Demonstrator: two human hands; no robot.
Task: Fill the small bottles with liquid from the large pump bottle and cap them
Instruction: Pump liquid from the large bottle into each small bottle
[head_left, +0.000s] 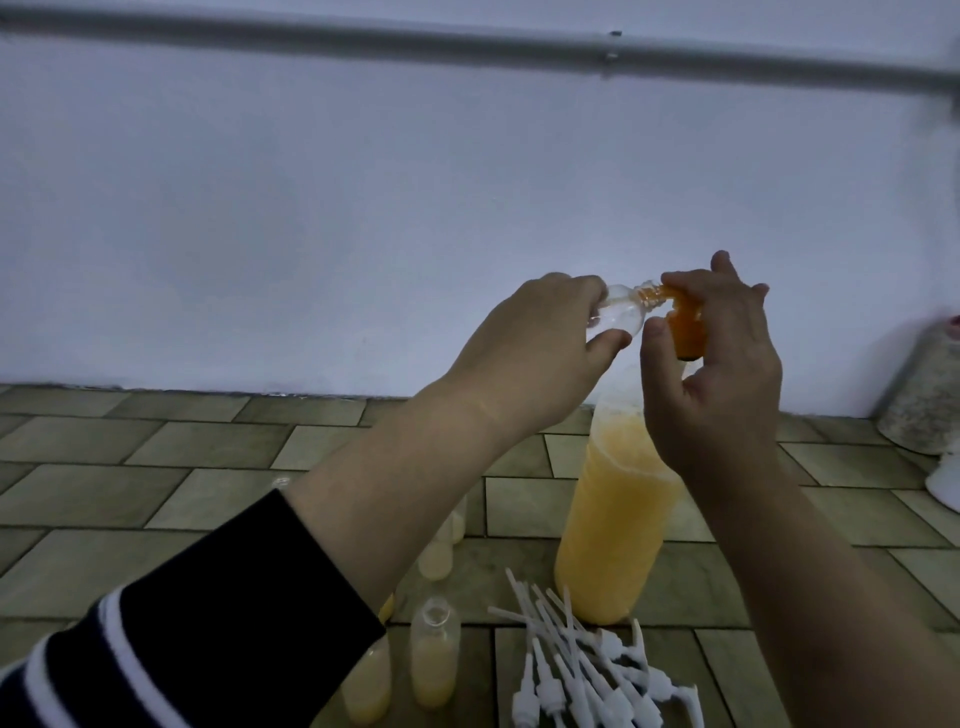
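Tiled floor, white wall behind. Left hand (540, 343) grips a tilted empty vial (257, 314); right hand (727, 353) fingers curl round the orange pump head (685, 332) at its mouth. Misaligned spout likely spills onto the filled vials (434, 660) at 7 o'clock.

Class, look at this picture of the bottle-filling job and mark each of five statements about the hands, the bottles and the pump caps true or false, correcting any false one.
1. The left hand holds a clear small bottle tilted on its side. True.
2. The right hand is empty. False: its fingers grip the orange pump head at the small bottle's mouth.
3. The large bottle holds blue liquid. False: the liquid is yellow-orange.
4. White pump caps lie piled on the tiled surface. True.
5. The standing small bottle already has its cap on. False: its mouth is open.
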